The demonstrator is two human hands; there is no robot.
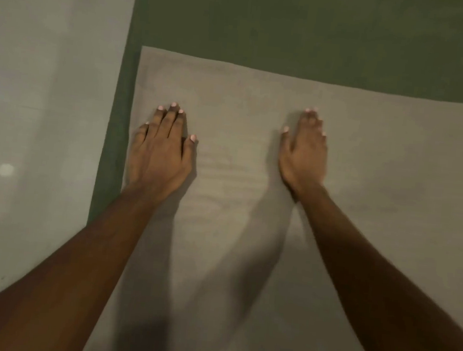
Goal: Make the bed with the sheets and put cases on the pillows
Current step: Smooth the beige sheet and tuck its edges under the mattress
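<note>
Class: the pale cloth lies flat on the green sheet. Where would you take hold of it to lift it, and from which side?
Probably its far left corner: the pale cloth is thin and flat, with no fold to grasp, but two free edges meet there over the green sheet. Pinch it from the left with the nearby left hand.

The cloth (258, 115) spread across the middle, reaching 3 and 6 o'clock, is a plain greyish beige, darker where shadows fall toward 6 o'clock. The sheet (295, 26) beneath it, showing at 12 o'clock and as a narrow strip toward 9 o'clock, is plain dark olive green. The floor (42, 72) at 9 o'clock is pale grey with one whitish spot (5, 169).
</note>
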